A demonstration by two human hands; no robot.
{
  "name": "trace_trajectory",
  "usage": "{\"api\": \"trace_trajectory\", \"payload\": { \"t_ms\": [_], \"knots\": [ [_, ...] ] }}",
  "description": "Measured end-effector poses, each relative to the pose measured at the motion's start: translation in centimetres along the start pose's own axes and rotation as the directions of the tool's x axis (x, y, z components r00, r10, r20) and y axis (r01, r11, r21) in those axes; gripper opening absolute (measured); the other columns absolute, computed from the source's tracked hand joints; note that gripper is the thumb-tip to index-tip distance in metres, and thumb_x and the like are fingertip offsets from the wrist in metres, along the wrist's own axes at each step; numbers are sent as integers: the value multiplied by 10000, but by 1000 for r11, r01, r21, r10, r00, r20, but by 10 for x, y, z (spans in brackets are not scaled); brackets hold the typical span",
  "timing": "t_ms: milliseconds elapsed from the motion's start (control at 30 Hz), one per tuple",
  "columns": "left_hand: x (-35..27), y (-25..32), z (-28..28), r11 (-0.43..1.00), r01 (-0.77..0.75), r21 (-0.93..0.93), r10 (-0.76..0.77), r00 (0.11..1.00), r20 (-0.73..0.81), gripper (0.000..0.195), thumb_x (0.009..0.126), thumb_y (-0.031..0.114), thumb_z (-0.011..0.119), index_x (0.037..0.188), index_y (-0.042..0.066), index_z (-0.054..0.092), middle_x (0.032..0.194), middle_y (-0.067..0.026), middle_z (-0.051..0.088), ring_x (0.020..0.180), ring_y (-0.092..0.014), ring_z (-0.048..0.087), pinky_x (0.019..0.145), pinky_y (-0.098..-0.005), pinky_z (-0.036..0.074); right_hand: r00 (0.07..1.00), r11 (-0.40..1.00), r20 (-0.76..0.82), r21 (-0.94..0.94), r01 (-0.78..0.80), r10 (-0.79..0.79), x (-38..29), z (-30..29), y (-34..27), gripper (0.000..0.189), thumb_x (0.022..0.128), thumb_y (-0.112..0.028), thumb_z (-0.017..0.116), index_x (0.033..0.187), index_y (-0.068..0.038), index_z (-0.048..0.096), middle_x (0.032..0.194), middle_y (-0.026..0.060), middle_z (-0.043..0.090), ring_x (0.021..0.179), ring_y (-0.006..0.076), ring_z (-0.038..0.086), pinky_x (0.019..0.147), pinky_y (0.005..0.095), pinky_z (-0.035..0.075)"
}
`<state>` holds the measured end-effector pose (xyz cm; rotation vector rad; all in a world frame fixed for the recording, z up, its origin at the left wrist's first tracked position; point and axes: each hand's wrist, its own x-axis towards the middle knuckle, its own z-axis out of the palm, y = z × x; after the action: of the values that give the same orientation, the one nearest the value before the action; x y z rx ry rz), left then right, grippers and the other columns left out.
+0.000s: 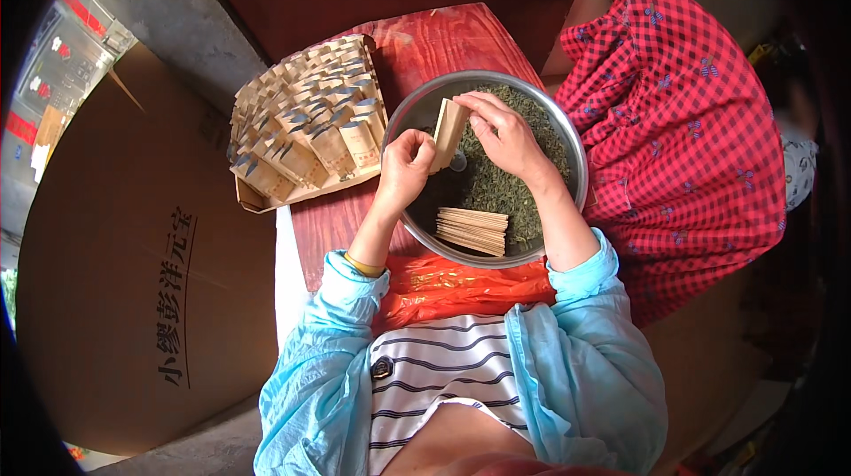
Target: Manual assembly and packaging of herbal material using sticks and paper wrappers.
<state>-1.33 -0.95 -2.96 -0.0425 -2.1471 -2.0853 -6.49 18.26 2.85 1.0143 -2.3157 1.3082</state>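
Observation:
A large round metal basin (582,170) holds dried green leaves (512,190). Over it, my left hand (407,167) pinches the lower left edge of a small kraft paper bag (450,130). My right hand (502,133) has its fingertips at the bag's upper right edge; whether they grip it is unclear. A stack of flat kraft paper bags (472,231) lies inside the basin at the near side. Part of a small clear round object (459,160) shows just below the held bag. Left of the basin, a shallow cardboard tray (312,195) is packed with upright paper bags (359,143).
The basin and tray stand on a red wood-grain table (459,30). A red plastic bag (465,283) lies between the basin and my body. Red checked cloth (685,143) drapes at the right. A big cardboard box (133,243) stands at the left.

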Motion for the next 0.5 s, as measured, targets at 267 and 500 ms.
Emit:
{"api": "trace_trajectory", "payload": {
  "t_ms": [267, 500],
  "knots": [
    [-4, 14, 5, 997, 75, 4, -75, 997, -33, 141, 955, 167, 571, 952, 26, 586, 754, 32, 550, 653, -53, 533, 586, -264, 547, 1000, 995, 7, 103, -10, 10, 0, -9, -3, 262, 863, 39, 511, 1096, 16, 630, 1198, 145, 616, 1125, 248, 601, 925, 337, 501],
    [-2, 19, 12, 910, -132, 392, 162, 986, -42, 124, 939, 125, 566, 927, 7, 601, 759, -33, 582, 685, -74, 555, 568, -258, 478, 953, 924, 173, 253, -287, 249, -1, -20, 18, 265, 792, 29, 502, 1038, 28, 602, 1237, 100, 607, 1113, 149, 577, 837, 297, 510]
  ]
}}
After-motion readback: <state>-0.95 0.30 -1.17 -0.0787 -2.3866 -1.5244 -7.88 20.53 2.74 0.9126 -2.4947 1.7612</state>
